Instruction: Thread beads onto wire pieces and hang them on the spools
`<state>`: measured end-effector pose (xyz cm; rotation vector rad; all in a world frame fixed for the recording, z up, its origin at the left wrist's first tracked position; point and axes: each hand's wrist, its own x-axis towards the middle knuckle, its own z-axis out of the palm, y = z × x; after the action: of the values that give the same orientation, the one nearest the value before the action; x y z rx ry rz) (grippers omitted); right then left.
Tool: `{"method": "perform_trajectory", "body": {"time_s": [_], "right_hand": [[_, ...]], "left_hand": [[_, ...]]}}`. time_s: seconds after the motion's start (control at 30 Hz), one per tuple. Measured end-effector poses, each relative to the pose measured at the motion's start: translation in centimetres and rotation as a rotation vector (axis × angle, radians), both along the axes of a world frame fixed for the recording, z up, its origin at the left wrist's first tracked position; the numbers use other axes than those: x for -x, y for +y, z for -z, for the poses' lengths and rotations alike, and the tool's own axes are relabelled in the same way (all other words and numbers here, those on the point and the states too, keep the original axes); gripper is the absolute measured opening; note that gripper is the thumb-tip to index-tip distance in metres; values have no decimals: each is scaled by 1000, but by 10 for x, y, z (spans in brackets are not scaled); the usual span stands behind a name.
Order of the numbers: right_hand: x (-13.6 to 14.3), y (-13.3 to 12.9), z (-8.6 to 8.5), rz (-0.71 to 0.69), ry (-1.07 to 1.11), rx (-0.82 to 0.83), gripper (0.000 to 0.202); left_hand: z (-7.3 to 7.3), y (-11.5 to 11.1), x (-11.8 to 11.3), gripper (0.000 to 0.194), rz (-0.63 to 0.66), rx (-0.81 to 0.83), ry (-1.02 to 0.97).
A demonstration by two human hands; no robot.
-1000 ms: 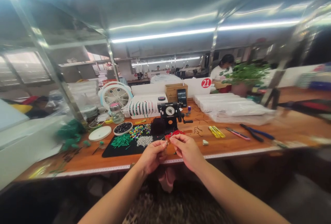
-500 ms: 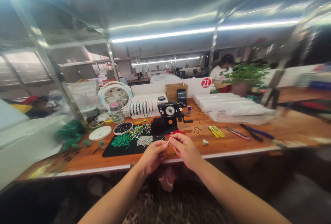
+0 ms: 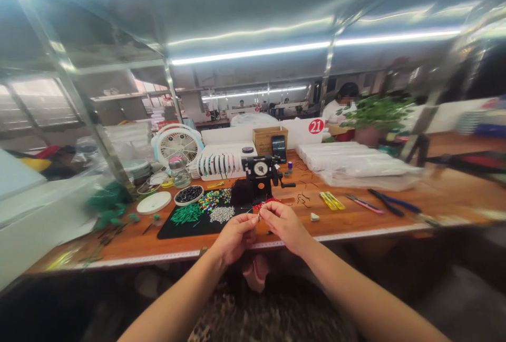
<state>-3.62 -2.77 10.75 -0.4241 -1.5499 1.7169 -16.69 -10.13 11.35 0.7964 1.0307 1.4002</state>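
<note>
Grip first: left hand [image 3: 238, 235] and right hand [image 3: 283, 225] both pinch a tiny piece [image 3: 259, 217], too small to identify, by the tabletop [image 3: 348, 222]'s near edge. Looks mid-job: piece not yet set down; silver beads [image 3: 222, 214] lie loose on mat [image 3: 193, 231].

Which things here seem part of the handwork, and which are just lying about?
Probably in the job:
tiny item, details unclear, pinched by left hand and right hand;
green tube-shaped pieces;
small silver-grey pieces;
black rectangular mat.

Probably just lying about:
round white-and-blue fan;
leafy green potted plant;
brown cardboard box.
</note>
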Motion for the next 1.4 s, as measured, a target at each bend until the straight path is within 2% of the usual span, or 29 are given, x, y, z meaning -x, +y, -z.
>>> {"method": "perform_trajectory", "body": {"time_s": [0.1, 0.27, 0.6, 0.83, 0.93, 1.1, 1.23, 1.4], "right_hand": [[-5, 2, 0, -15, -32, -55, 27], [-7, 5, -2, 61, -29, -156, 23], [5, 1, 2, 17, 26, 34, 25], [0, 1, 1, 155, -43, -193, 24], [0, 0, 0, 197, -43, -225, 20], [-2, 2, 4, 232, -54, -140, 27], [-5, 2, 5, 190, -52, 27, 26], [-1, 0, 5, 132, 100, 236, 29]], "left_hand": [[1, 0, 2, 29, -12, -7, -23], [2, 1, 2, 29, -19, -2, -23], [0, 0, -2, 28, -38, 11, 3], [2, 1, -1, 27, -42, -3, 12], [2, 1, -1, 27, -37, -9, 12], [2, 0, 0, 27, -29, -8, 1], [2, 1, 1, 29, -48, 0, -19], [1, 1, 0, 29, -53, 9, -18]]}}
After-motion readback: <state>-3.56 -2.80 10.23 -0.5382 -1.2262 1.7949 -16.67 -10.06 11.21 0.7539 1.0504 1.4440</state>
